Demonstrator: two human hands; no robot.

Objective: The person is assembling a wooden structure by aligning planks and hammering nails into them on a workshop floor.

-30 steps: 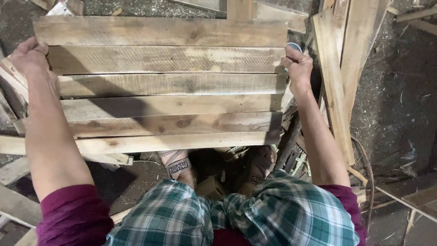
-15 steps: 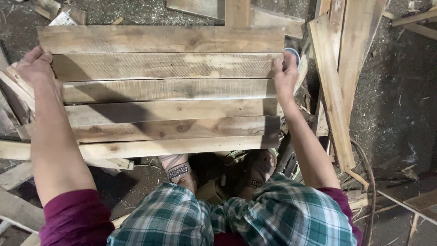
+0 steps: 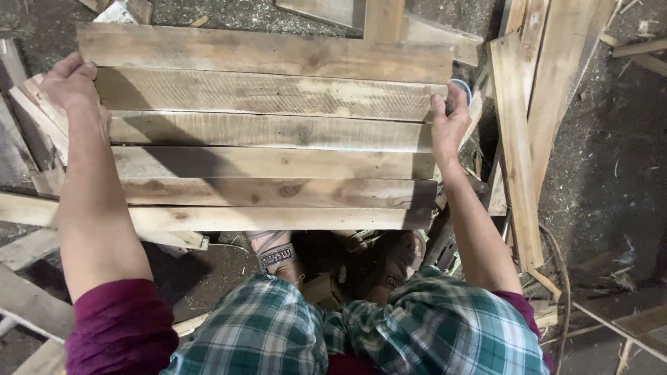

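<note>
Left hand (image 3: 69, 82) and right hand (image 3: 448, 119) grip opposite ends of a panel of 6 slats (image 3: 267, 132), already joined, above the littered floor (image 3: 604, 173).

A set of rough wooden planks (image 3: 267, 132) is shown laid side by side with long edges touching, forming a flat rectangular panel of six visible boards, each running left to right. The wood is pale, weathered and unpainted, marked with saw texture, darker stains and a few knots. The farthest board reaches slightly further to the left and right than the others. The panel is held at both short ends: the left end is gripped by the left hand (image 3: 69, 83), the right end by the right hand (image 3: 450, 119). The nearest board lies just above the sandalled feet (image 3: 278, 251).
</note>
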